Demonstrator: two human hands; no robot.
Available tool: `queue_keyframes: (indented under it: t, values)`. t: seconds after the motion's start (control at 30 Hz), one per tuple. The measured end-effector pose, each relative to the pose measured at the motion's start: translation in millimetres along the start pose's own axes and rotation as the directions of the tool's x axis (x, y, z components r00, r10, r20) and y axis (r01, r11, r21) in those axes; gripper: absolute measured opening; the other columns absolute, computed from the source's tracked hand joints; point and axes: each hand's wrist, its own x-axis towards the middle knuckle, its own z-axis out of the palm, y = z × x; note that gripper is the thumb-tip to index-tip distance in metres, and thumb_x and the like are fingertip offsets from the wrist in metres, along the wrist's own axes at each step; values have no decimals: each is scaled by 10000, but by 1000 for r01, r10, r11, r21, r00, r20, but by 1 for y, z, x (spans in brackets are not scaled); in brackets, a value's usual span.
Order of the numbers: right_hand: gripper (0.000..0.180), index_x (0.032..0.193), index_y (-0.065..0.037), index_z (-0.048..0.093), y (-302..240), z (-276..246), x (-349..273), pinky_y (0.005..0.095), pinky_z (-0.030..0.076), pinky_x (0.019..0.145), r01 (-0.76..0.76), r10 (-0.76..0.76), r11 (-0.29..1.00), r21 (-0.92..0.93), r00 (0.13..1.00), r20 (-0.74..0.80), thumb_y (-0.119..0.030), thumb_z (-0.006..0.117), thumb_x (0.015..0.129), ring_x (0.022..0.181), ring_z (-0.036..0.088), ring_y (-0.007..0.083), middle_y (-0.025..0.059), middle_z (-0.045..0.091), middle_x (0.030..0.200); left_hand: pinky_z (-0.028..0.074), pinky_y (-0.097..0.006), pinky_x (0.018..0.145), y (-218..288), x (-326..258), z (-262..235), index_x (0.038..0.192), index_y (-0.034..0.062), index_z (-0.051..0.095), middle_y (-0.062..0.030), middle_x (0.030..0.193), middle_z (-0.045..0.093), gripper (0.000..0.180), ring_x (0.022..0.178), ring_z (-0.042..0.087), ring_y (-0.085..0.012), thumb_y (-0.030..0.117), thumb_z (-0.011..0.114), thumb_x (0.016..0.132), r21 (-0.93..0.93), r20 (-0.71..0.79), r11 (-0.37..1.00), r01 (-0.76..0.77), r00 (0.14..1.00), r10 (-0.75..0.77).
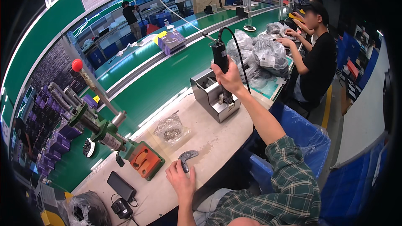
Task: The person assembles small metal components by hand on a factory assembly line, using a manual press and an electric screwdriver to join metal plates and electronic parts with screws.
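Observation:
My right hand (229,76) is wrapped round a black electric screwdriver (219,52), held upright with its cable rising from the top. The driver's lower end points down at the front of an open-topped metal screw feeder (212,96); whether its bit touches is too small to tell. On the pale worktop, my left hand (182,181) holds the near end of a small curved dark-grey plastic piece (188,156) between its fingers. A clear plastic bag of small metal parts (171,133) lies just beyond that piece.
A green hand press (142,161) with a red-knobbed lever stands at the left, near a black phone-like device (121,186). Beyond the worktop runs a green conveyor (167,73). Bagged parts (270,56) pile up at right, beside a person in black (320,54). A blue bin (303,132) stands below.

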Motion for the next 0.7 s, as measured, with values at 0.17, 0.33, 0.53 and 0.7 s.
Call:
queue_keyframes:
  t: [0.17, 0.33, 0.53, 0.7]
  values:
    - [438, 1088, -37, 547, -8, -10, 1, 248, 439, 406, -127, 120, 986, 106, 991, 66, -394, 756, 942, 455, 535, 79, -7, 567, 689, 412, -493, 1043, -2, 1, 1, 1286, -51, 602, -220, 1254, 585, 542, 1179, 508, -396, 193, 782, 837, 8, -3, 1000, -6, 1000, 6]
    - [376, 1095, -36, 538, -40, -16, -25, 249, 448, 412, -204, 172, 962, 178, 968, 182, -335, 730, 972, 466, 533, 76, -1, 547, 717, 416, -494, 1033, -4, -2, 3, 1282, -42, 607, -214, 1256, 588, 533, 1183, 511, -393, 207, 775, 842, 16, -14, 1000, 7, 1000, -7]
    - [393, 1011, -50, 536, -47, 2, -6, 252, 450, 431, 25, -22, 993, 114, 999, -27, -350, 777, 930, 483, 547, 72, -11, 579, 696, 414, -496, 1030, -4, 0, 4, 1273, -38, 608, -210, 1252, 589, 525, 1179, 510, -392, 209, 777, 841, 14, -29, 1000, -15, 999, 15]
    - [443, 1017, -32, 578, -15, 2, 2, 307, 509, 597, 33, -39, 997, -65, 995, -96, -403, 793, 902, 649, 616, 133, 29, 622, 737, 415, -495, 1029, -1, -1, 3, 1273, -41, 609, -212, 1258, 586, 522, 1183, 506, -393, 212, 771, 847, 9, -1, 1000, -2, 1000, 2]
